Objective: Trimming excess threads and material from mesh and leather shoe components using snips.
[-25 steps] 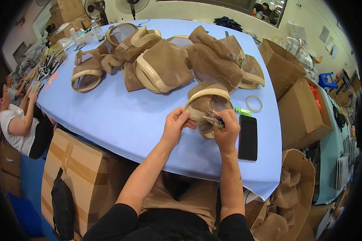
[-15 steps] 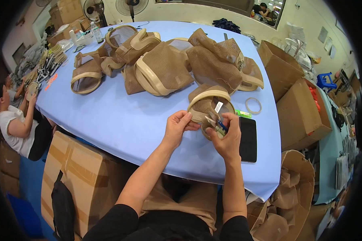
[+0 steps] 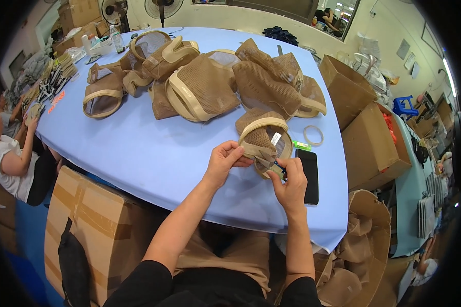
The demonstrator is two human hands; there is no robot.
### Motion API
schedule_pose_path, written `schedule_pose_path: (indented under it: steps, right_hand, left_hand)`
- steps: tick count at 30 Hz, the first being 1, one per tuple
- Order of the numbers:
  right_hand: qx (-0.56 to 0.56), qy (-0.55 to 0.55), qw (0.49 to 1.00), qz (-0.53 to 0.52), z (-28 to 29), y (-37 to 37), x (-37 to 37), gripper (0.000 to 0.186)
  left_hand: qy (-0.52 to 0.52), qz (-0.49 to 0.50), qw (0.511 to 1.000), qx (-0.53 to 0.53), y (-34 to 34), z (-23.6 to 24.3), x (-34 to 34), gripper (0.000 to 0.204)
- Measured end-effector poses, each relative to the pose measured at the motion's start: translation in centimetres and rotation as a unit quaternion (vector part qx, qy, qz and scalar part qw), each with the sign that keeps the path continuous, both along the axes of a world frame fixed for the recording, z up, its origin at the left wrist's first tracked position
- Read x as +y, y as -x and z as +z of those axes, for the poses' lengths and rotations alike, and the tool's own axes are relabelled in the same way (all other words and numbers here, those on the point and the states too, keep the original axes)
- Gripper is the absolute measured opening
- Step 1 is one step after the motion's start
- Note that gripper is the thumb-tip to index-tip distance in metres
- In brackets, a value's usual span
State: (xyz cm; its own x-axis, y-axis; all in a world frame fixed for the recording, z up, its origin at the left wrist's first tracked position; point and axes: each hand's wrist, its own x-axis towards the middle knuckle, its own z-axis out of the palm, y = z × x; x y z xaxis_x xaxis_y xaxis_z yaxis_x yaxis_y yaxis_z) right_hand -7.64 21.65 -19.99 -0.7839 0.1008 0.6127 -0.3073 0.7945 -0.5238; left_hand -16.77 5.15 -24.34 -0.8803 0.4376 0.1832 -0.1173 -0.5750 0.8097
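A brown mesh bag [image 3: 264,130] with a beige-bound round opening and a white label lies at the near right of the table. My left hand [image 3: 225,162] is closed, pinching the bag's beige rim between thumb and fingers. In my right hand [image 3: 292,187] are small thread snips [image 3: 265,159] with a blue handle, their metal blades pointing left at the rim close to my left fingertips. My fingers hide most of the handle. Beside the right hand lie a black phone [image 3: 308,176], a small bright green item [image 3: 301,146] and a tape roll [image 3: 313,135].
More brown mesh bags [image 3: 205,89] are heaped across the far part of the blue-covered table [image 3: 138,148]. Cardboard boxes [image 3: 374,146] stand along the right edge, another box [image 3: 87,225] at the near left. A co-worker [image 3: 18,158] sits at the left end. A bottle [image 3: 117,40] stands far left.
The snips have turned so their blades now lie across the rim near my left fingers. My left hand keeps its pinch. The whole view has shifted slightly.
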Motion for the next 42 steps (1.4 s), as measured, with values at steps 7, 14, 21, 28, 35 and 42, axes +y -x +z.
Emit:
schedule_pose_path:
  steps: [7,14,21,28,35,42]
  right_hand:
    - [0.038,-0.067,0.997,-0.01,0.2,0.1,-0.5,0.024]
    - [0.036,-0.065,0.997,-0.001,0.1,0.3,-0.9,0.023]
    - [0.037,-0.054,0.998,0.001,0.1,0.3,-1.0,0.021]
    - [0.026,-0.035,0.999,0.009,-0.3,0.4,-0.9,0.02]
    - [0.024,-0.023,0.999,0.015,0.2,0.1,-1.0,0.021]
    - [0.043,-0.093,0.995,-0.001,1.1,0.2,-1.2,0.02]
  left_hand:
    - [-0.005,-0.003,1.0,-0.001,-0.1,0.0,0.0,0.013]
    - [-0.004,-0.003,1.0,0.003,-0.1,0.0,-0.1,0.013]
    - [-0.012,-0.005,1.0,0.007,-0.2,0.1,0.0,0.013]
    - [-0.016,-0.006,1.0,0.006,-0.2,0.1,0.0,0.015]
    - [-0.028,-0.014,1.0,-0.001,-0.1,-0.1,-0.1,0.016]
    - [-0.031,-0.019,0.999,-0.007,-0.1,0.0,-0.1,0.016]
